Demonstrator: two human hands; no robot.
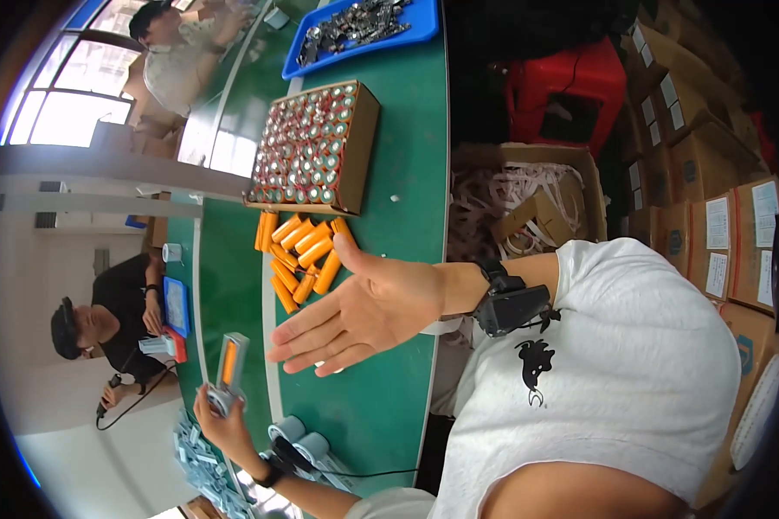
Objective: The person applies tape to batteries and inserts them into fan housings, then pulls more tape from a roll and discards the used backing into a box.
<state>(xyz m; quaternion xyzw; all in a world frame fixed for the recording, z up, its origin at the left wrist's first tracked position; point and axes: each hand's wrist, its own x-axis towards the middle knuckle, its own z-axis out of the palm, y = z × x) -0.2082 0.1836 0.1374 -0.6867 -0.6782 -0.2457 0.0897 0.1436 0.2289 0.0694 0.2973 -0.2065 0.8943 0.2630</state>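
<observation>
My right hand (368, 307) is stretched over the green table with its palm showing, thumb and fingers apart and nothing gripped. Beside its thumb lies a loose pile of orange cylindrical batteries (303, 251). Lower left in the view, my left hand (225, 419) is closed around the round end of a grey plastic housing (240, 350). An orange battery (228, 363) shows inside the housing's long open slot. Near my left wrist are pale blue-grey round-ended housings (312, 446), partly hidden by the arm.
A cardboard box (368, 147) of upright cylindrical cells stands on the green table (411, 164). Beyond it is a blue tray (424, 26) of small metal parts. Grey-blue plastic pieces (201, 463) are heaped lower left. A red stool (571, 95) and cartons are alongside; two people sit opposite.
</observation>
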